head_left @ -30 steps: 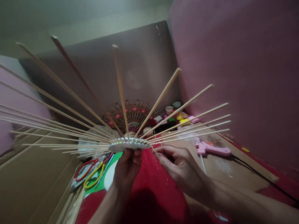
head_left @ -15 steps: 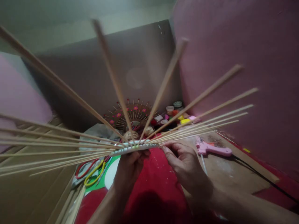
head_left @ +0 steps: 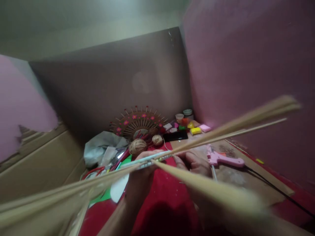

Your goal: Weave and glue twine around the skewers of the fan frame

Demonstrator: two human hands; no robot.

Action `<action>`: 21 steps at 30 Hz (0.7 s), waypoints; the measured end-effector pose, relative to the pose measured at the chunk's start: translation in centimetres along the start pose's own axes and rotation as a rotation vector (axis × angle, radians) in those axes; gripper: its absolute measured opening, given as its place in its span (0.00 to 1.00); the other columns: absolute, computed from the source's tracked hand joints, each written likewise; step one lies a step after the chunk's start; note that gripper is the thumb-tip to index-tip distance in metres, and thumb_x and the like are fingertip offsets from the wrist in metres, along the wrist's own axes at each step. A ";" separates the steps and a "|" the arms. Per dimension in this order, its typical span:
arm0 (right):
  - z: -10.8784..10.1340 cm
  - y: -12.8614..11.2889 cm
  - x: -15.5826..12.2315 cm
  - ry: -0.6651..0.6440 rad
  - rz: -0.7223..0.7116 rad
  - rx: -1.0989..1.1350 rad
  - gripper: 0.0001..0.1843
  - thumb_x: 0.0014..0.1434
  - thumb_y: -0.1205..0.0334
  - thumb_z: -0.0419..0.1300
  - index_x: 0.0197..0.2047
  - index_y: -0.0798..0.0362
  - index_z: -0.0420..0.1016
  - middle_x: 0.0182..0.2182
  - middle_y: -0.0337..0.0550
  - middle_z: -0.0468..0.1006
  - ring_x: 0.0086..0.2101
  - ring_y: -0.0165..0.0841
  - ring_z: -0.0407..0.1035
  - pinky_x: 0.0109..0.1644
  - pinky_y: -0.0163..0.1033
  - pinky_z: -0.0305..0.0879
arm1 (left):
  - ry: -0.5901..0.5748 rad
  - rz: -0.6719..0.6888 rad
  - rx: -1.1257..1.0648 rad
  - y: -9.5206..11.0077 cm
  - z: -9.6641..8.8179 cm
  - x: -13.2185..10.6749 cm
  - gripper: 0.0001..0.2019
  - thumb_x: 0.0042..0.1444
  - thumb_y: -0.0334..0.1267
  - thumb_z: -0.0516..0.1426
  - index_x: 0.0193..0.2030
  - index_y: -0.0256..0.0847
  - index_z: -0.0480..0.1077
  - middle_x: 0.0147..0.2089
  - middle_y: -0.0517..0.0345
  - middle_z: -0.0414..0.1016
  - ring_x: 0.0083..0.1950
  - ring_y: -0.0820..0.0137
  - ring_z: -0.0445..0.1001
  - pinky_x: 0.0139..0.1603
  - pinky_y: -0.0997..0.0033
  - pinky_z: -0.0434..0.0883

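A flat pale disc [head_left: 146,160] is seen nearly edge-on, with thin wooden sticks [head_left: 211,183] radiating from its edge. The sticks reach left, right and towards me, and the nearest are blurred. My left hand [head_left: 144,175] is closed on the disc from below, its fingers partly hidden behind it. At the disc's right end, my right hand [head_left: 194,163] has thumb and fingers pinched on the edge, with sticks crossing in front of the wrist.
A brown fan-shaped piece with pink flowers [head_left: 134,117] leans at the back wall. Two twine balls [head_left: 137,147] sit before it. A pink glue gun [head_left: 225,160] with a black cord lies right, near a dark phone [head_left: 175,135]. Cardboard [head_left: 41,160] stands left.
The disc has turned and tilted. Its sticks, which fanned upward and outward, now point left, right and towards me. My hands stay at its edge.
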State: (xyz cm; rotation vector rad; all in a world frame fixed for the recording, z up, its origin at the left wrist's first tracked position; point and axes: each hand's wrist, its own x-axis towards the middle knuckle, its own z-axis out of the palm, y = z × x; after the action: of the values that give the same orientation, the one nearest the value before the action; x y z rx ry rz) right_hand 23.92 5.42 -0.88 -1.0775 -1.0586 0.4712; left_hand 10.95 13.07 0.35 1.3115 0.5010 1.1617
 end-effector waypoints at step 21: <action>0.9 -1.3 -0.7 0.000 -0.054 0.070 0.10 0.60 0.58 0.55 0.33 0.53 0.73 0.26 0.39 0.73 0.29 0.28 0.68 0.34 0.32 0.65 | 0.087 0.032 0.180 -1.0 0.4 -0.2 0.10 0.42 0.30 0.65 0.34 0.40 0.76 0.34 0.56 0.78 0.37 0.64 0.75 0.36 0.68 0.73</action>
State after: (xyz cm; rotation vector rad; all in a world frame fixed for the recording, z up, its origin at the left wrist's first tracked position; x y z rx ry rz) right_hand 22.60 4.75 0.03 -0.9844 -1.0609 0.4613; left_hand 11.59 12.87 -0.52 1.4314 0.6626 1.2267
